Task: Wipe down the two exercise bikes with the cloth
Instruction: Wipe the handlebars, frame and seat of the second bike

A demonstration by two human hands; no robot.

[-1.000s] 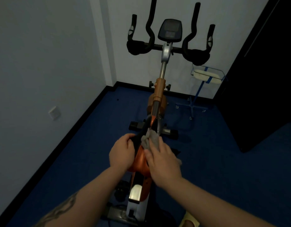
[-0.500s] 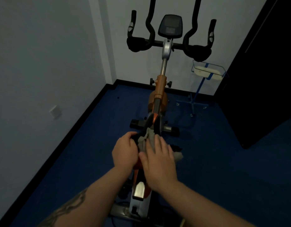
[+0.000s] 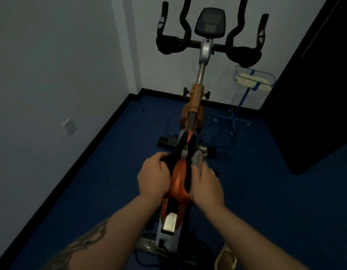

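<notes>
Head view: left hand (image 3: 153, 176) curled over left edge of orange-and-black bike saddle (image 3: 180, 180), gripping it; right hand (image 3: 206, 185), blurred, pressing crumpled grey cloth (image 3: 198, 159) against saddle's right side, forearms reaching forward.

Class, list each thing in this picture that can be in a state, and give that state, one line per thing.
left hand: grips the saddle's left edge.
right hand: presses the cloth on the saddle's right side, blurred.
cloth: crumpled, grey, sticking out past the fingers.
saddle: orange and black, uncovered in the middle.
console screen: dark.
exercise bike: upright on the blue floor.
</notes>
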